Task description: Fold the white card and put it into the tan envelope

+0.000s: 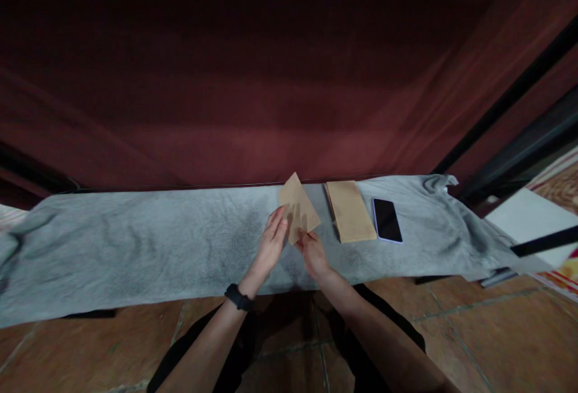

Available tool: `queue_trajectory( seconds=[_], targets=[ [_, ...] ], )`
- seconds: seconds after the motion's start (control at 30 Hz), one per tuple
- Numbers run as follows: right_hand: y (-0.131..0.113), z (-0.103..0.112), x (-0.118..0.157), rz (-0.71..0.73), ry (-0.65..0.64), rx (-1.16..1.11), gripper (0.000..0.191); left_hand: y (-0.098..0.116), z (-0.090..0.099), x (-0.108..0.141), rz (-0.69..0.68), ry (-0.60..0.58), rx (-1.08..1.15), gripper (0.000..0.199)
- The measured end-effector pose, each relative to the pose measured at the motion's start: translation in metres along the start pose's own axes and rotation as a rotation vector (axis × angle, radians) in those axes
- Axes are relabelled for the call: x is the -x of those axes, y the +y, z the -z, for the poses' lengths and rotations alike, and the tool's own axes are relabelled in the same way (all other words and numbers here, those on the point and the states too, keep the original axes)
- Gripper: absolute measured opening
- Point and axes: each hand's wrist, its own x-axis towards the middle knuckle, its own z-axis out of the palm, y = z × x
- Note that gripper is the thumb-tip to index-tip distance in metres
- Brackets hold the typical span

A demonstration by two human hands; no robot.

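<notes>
A folded piece of brown paper (298, 200) with a pointed top is tilted above the grey cloth. My right hand (312, 250) pinches its lower edge. At the paper's left edge is my left hand (274, 233), its fingers together and pointing up beside the sheet; whether it grips the paper cannot be made out. To the right, a stack of brown paper (351, 211) lies flat on the cloth. Beside that stack rests a phone (387, 221) with a dark screen and a pale purple edge.
The grey cloth (135, 242) covers a long narrow bench, wrinkled at both ends. A dark red panel (271, 110) rises behind it. Black bars and a white board (533, 218) stand at the right. Below is a brown tiled floor (487, 321).
</notes>
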Motion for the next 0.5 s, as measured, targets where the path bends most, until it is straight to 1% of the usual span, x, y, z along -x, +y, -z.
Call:
queue_trajectory(
  seconds=[0.07,0.13,0.2,0.23,0.3,0.37,0.43,0.5],
  targets=[
    [0.002,0.002,0.004,-0.077,0.013,-0.160,0.024,-0.011,-0.012,-0.008,-0.062,-0.151,-0.198,0.058],
    [0.004,0.005,0.009,-0.188,-0.022,-0.278,0.024,-0.025,-0.025,-0.015,-0.085,-0.338,-0.360,0.057],
    [0.006,0.008,0.012,-0.290,-0.073,-0.322,0.027,-0.037,-0.036,-0.022,-0.106,-0.456,-0.492,0.055],
    [0.006,0.009,0.013,-0.328,-0.090,-0.330,0.027,-0.041,-0.040,-0.026,-0.118,-0.485,-0.543,0.054],
    [0.006,0.013,0.013,-0.387,-0.110,-0.331,0.024,-0.047,-0.046,-0.037,-0.149,-0.501,-0.618,0.053],
    [0.006,0.015,0.011,-0.420,-0.118,-0.331,0.024,-0.049,-0.049,-0.051,-0.184,-0.483,-0.671,0.053],
    [0.006,0.016,0.010,-0.436,-0.115,-0.330,0.026,-0.050,-0.051,-0.066,-0.201,-0.439,-0.708,0.054],
    [0.008,0.015,0.009,-0.436,-0.105,-0.312,0.028,-0.052,-0.053,-0.083,-0.177,-0.375,-0.733,0.054]
  ],
)
